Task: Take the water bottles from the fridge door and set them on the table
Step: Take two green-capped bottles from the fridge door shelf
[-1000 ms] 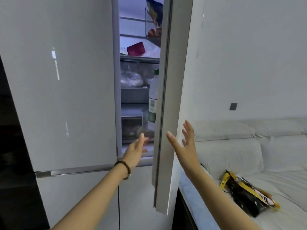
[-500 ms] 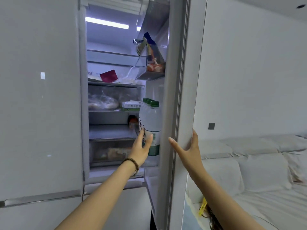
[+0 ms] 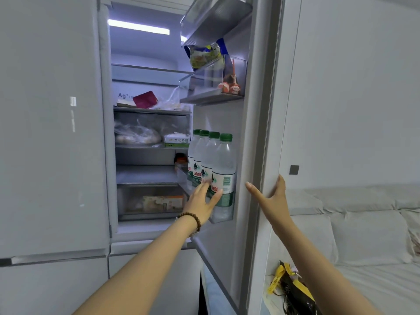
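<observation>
Head view: the fridge door (image 3: 256,133) is seen swung open in the centre of the frame, its inner side turned left. Four water bottles (image 3: 223,164) with green caps are stood in a row in the lower door bin (image 3: 221,215), at centre frame, each touching the next. The left hand (image 3: 202,202), with a bead bracelet (image 3: 191,223) on the wrist, is raised in front of the nearest bottle; its fingers are spread apart and laid against the label, with the thumb out to the right, and no closed grip is seen. The right hand (image 3: 271,198) is set on the door's edge at centre right, the thumb on the inner side and the fingers wrapped over the outer face, so that the edge is clamped between them. A snack bag (image 3: 204,54) and small items are held in the upper door bin (image 3: 213,87), top centre. Wrapped food and a red packet (image 3: 145,100) are kept on the shelves (image 3: 150,110) at centre left. A white sofa (image 3: 363,223) is seen at lower right, with a black and yellow bag (image 3: 293,289) lying near the bottom edge.
</observation>
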